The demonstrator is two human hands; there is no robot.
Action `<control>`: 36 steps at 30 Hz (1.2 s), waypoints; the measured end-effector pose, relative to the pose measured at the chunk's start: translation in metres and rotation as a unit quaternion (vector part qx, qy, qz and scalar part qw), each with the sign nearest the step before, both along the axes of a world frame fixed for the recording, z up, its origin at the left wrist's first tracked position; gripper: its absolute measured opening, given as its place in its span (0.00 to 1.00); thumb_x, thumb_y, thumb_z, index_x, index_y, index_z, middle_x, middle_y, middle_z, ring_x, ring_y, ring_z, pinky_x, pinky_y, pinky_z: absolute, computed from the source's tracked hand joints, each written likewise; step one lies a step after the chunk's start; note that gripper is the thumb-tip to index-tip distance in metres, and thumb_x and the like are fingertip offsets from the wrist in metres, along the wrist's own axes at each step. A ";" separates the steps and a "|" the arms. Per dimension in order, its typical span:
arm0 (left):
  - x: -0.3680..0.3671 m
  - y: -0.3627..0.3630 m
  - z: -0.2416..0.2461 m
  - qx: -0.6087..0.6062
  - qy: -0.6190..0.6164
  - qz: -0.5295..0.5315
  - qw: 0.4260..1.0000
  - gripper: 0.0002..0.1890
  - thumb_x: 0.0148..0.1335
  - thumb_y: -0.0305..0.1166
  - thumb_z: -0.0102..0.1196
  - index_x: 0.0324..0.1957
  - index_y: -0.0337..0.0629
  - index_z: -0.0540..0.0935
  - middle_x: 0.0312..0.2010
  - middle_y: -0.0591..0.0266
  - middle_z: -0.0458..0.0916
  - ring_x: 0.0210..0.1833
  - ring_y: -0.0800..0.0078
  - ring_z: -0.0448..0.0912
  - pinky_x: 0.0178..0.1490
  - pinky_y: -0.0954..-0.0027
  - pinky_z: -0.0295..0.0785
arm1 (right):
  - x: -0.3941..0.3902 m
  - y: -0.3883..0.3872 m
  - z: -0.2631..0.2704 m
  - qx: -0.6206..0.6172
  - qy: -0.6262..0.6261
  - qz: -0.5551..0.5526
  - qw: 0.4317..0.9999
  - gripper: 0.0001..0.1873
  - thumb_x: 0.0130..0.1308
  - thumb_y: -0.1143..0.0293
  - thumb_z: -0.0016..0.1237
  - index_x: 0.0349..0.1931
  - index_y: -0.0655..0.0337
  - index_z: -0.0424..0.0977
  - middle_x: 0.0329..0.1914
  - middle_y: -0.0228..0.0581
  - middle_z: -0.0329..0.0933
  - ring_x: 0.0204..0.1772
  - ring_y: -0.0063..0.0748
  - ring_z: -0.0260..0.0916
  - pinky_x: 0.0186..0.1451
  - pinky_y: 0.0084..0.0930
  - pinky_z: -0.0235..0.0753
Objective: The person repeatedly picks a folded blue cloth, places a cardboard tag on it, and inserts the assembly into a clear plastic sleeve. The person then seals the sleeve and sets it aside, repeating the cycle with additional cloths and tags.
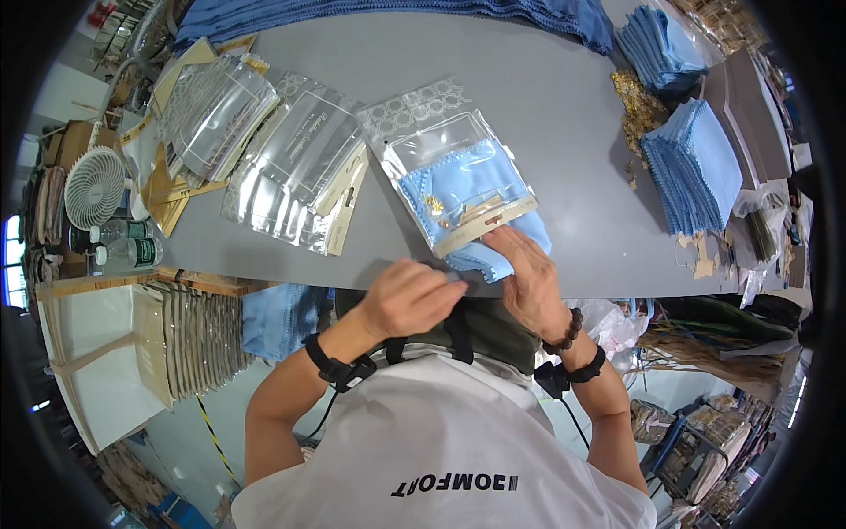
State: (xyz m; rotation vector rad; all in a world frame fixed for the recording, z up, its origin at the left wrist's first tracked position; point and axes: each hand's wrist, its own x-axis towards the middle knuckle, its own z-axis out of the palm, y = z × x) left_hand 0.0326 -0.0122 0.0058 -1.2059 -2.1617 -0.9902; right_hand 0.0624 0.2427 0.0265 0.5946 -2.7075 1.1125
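A clear plastic bag [413,125] with a printed silver lattice lies tilted on the table before me. It holds most of a folded light blue cloth [456,175] with a scalloped edge, and the rest sticks out at the near end. A small gold ornament [433,203] shows on the cloth. My right hand [532,278] is at that end, its fingers tucked under the bag's beige header strip [486,226] against the cloth; the fingertips are hidden. My left hand [413,297] hovers by the table's front edge, fingers curled, with nothing visible in it.
Flat clear bags [297,159] and a bag pile [225,119] lie left, near a white fan [96,187] and plastic bottles [129,252]. Blue cloth stacks [694,165] and gold pieces [634,109] sit right. Darker blue cloth [396,10] spans the far edge.
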 end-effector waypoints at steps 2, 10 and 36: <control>0.007 0.013 -0.003 -0.087 -0.030 0.035 0.995 0.12 0.57 0.30 0.72 0.43 0.39 0.90 0.32 0.61 0.82 0.35 0.62 0.81 0.40 0.61 0.78 | -0.001 -0.003 0.001 -0.021 0.003 -0.002 1.000 0.42 0.47 0.94 0.42 0.68 0.64 0.77 0.70 0.59 0.80 0.76 0.68 0.73 0.79 0.55 0.74; -0.010 0.028 0.003 -0.157 -0.209 0.114 0.958 0.12 0.52 0.30 0.70 0.17 0.35 0.85 0.22 0.44 0.86 0.28 0.50 0.88 0.33 0.52 0.82 | -0.005 -0.013 0.007 0.064 -0.034 0.062 0.995 0.40 0.56 0.90 0.47 0.75 0.70 0.68 0.79 0.63 0.69 0.86 0.63 0.60 0.88 0.55 0.60; -0.003 0.025 0.000 -0.204 -0.179 0.076 0.959 0.11 0.66 0.31 0.61 0.47 0.38 0.87 0.22 0.54 0.87 0.26 0.58 0.88 0.29 0.58 0.82 | -0.140 -0.073 -0.007 0.244 0.053 0.015 0.968 0.34 0.70 0.79 0.50 0.77 0.44 0.72 0.53 0.44 0.76 0.57 0.51 0.78 0.60 0.45 0.81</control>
